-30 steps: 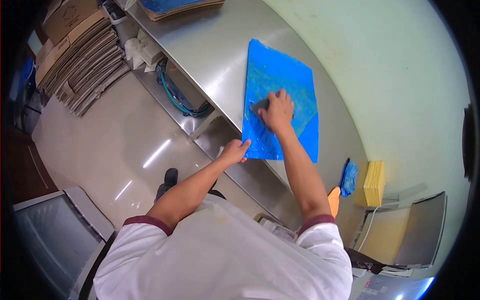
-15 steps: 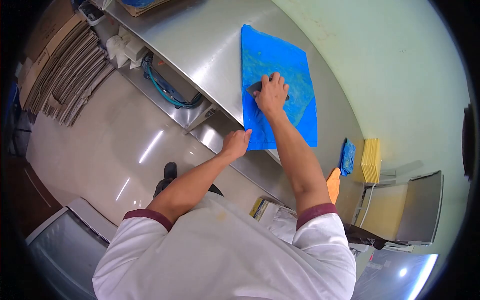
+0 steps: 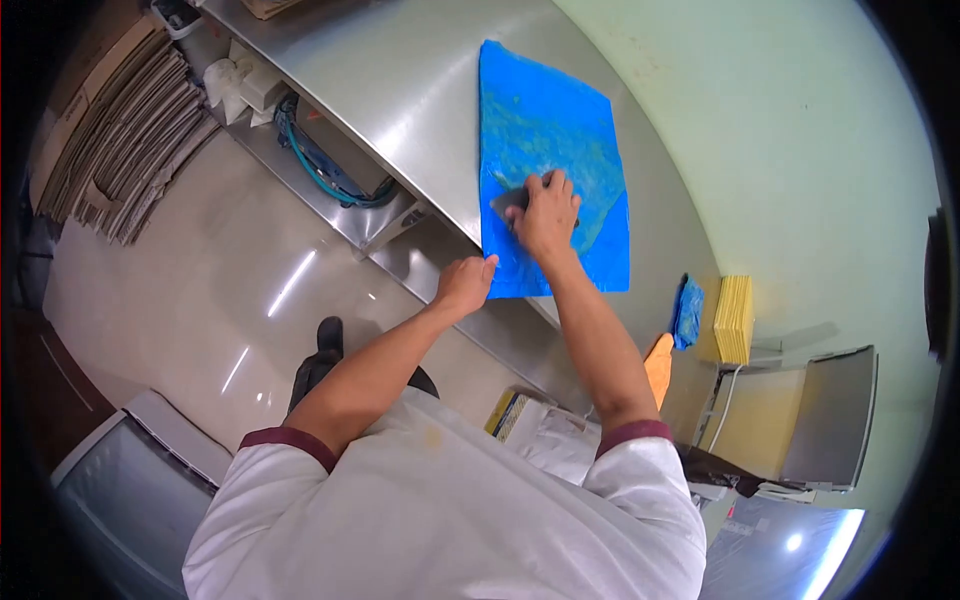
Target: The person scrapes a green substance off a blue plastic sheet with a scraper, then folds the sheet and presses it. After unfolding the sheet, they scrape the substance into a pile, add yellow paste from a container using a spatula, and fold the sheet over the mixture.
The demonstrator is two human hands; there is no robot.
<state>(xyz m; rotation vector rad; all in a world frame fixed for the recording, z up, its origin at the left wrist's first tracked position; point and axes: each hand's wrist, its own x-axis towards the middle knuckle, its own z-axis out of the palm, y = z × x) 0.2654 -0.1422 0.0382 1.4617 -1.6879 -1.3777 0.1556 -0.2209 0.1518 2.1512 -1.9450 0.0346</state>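
A blue bag or sheet [image 3: 555, 110] with greenish smears lies flat on the steel table [image 3: 400, 90]. My right hand [image 3: 547, 215] is closed round a dark flat scraper-like tool [image 3: 510, 203] and presses it on the lower middle of the blue sheet. At the sheet's lower left corner, by the table's edge, my left hand [image 3: 468, 283] pinches the blue material between thumb and fingers.
Flattened cardboard [image 3: 125, 150] is stacked at the left. A blue folded packet [image 3: 688, 312], an orange item [image 3: 658, 368] and a yellow stack [image 3: 734, 318] stand near the wall at the right. Hoses [image 3: 320, 170] lie on the lower shelf.
My right hand and the dark tool have moved slightly down the blue sheet, nearer its lower edge. My left hand still pinches the corner. The whole view has shifted a little.
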